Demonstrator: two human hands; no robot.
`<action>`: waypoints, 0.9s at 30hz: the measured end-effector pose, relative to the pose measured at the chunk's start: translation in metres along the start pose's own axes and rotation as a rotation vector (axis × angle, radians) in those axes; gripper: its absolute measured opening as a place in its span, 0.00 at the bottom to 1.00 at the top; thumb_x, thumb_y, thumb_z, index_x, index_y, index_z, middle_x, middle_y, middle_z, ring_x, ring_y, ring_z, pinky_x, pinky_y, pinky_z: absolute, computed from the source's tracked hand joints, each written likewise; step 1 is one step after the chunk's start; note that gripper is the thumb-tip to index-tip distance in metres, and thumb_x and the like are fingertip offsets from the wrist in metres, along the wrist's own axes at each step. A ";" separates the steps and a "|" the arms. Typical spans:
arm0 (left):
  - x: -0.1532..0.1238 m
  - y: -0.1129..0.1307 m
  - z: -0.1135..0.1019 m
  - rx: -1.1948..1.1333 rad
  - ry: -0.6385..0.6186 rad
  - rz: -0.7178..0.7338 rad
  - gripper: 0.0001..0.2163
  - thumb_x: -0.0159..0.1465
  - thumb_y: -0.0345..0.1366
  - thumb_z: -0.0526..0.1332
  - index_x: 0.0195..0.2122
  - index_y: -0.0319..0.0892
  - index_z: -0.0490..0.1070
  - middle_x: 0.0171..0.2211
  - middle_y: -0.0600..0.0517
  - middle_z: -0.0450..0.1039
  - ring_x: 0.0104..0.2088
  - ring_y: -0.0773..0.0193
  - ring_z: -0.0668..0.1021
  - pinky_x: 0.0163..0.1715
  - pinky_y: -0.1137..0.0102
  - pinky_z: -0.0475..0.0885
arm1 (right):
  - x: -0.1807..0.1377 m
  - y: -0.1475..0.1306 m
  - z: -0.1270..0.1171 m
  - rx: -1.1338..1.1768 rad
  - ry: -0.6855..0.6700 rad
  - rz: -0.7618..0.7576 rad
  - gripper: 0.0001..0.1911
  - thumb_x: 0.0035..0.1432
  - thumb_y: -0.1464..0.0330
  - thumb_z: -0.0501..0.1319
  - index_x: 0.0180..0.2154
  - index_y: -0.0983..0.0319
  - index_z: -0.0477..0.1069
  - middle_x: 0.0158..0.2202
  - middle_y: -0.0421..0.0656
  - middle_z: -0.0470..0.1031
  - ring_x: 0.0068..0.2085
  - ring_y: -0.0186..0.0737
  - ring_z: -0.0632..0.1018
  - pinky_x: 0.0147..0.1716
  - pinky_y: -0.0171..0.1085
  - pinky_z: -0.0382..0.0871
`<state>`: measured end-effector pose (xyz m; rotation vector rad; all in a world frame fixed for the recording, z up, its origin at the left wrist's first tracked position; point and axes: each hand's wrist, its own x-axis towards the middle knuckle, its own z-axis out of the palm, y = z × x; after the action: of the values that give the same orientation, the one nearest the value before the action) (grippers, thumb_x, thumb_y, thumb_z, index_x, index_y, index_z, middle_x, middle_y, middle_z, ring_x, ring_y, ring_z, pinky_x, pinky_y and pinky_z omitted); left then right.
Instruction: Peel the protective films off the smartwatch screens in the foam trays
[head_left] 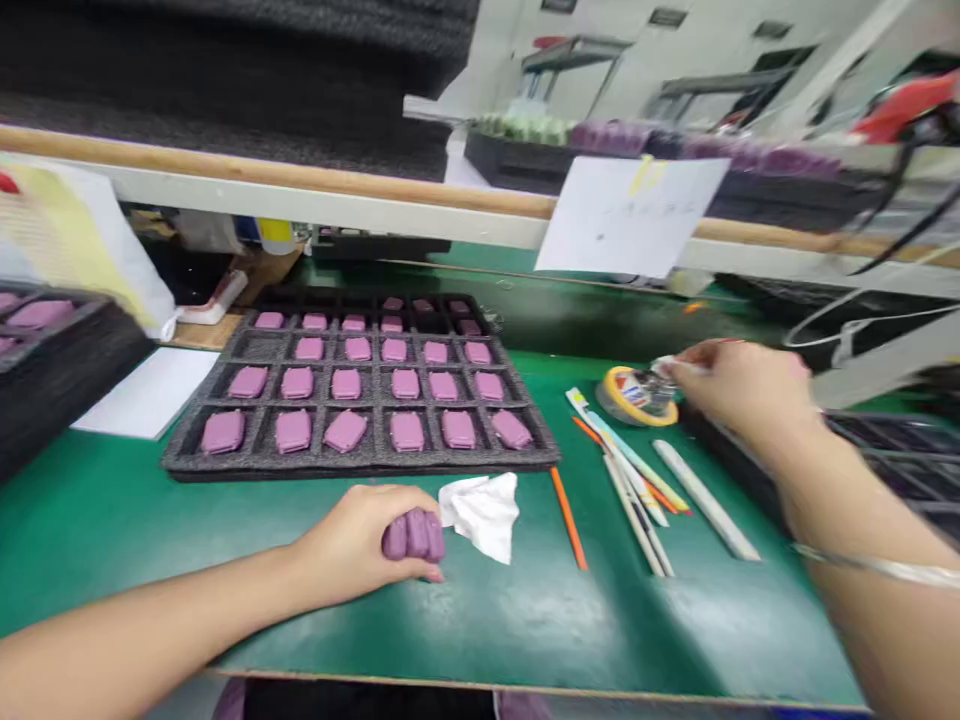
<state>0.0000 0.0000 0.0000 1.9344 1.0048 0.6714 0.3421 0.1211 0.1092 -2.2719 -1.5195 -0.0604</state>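
Note:
My left hand [375,540] is closed around a ridged purple piece [414,536], whose grooved end shows between thumb and fingers. Just to its right, a crumpled white cloth [484,512] lies on the green table. On the right side, my right hand [750,390] reaches over a round yellow-rimmed container [637,395]. Its fingertips pinch a small white wad [664,364], perhaps cloth, just above the container's opening. Beyond the left hand sits a black foam tray [367,462] with purple pieces [346,384] in most of its compartments.
Several brushes and sticks [634,470] lie beside the container, with a white bar [706,500] to their right. An orange stick [568,520] rests near the tray. Black trays stand at both sides. A shelf edge [360,195] with a hanging paper [630,215] crosses overhead.

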 end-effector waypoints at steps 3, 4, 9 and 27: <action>-0.001 -0.002 0.002 -0.016 -0.001 0.023 0.18 0.52 0.37 0.78 0.41 0.44 0.75 0.37 0.55 0.80 0.37 0.63 0.80 0.40 0.72 0.70 | -0.055 -0.013 0.012 0.137 -0.096 -0.082 0.11 0.59 0.67 0.68 0.38 0.69 0.80 0.31 0.53 0.80 0.39 0.51 0.80 0.39 0.44 0.64; -0.001 -0.002 0.003 -0.019 0.001 0.028 0.18 0.52 0.37 0.78 0.41 0.44 0.75 0.37 0.55 0.80 0.37 0.63 0.80 0.40 0.72 0.71 | -0.077 -0.016 0.017 0.212 -0.164 -0.127 0.09 0.59 0.65 0.68 0.37 0.65 0.80 0.31 0.48 0.80 0.35 0.44 0.79 0.37 0.41 0.66; -0.001 0.000 0.002 -0.021 0.011 0.043 0.17 0.52 0.36 0.77 0.40 0.44 0.74 0.38 0.56 0.80 0.37 0.63 0.80 0.40 0.73 0.71 | -0.187 -0.031 0.045 0.707 -0.425 -0.576 0.06 0.63 0.65 0.62 0.32 0.58 0.73 0.28 0.38 0.77 0.27 0.34 0.76 0.28 0.32 0.69; -0.001 0.003 0.004 0.047 -0.004 0.019 0.14 0.59 0.36 0.73 0.43 0.43 0.73 0.40 0.53 0.80 0.41 0.60 0.81 0.40 0.72 0.72 | -0.207 -0.052 0.047 0.536 -0.325 -0.755 0.09 0.63 0.70 0.58 0.28 0.60 0.66 0.24 0.36 0.73 0.23 0.30 0.74 0.21 0.27 0.65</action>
<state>0.0040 -0.0035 0.0005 1.9879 1.0094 0.6601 0.2023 -0.0269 0.0295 -1.2544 -2.1614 0.4646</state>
